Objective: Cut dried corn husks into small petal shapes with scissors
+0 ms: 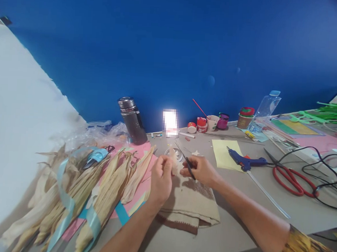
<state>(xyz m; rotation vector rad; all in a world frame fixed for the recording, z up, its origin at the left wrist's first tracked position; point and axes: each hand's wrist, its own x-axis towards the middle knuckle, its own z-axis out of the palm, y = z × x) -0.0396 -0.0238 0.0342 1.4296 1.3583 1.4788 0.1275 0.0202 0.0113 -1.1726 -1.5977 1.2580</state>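
Near the middle of the table, my left hand [162, 176] is closed on a small pale piece of husk [173, 158], held upright between thumb and fingers. Just to its right, my right hand [198, 171] is wrapped round dark-handled scissors [189, 167], whose blades point up and left, close to the piece. Whether the blades touch it cannot be made out. Under both hands lies a folded beige cloth [192, 206] with a brown edge. Behind them a round metallic ring [178, 153] and a small star shape [195, 153] rest on the table.
Dried husks [111, 183] and blue ribbon [62, 184] cover the left side, with a dark flask [133, 122] behind. To the right are a glue gun [247, 160] on yellow paper [220, 155], red-handled scissors [291, 181] and a black cable [335, 181]. Paint pots [201, 124] stand by the wall.
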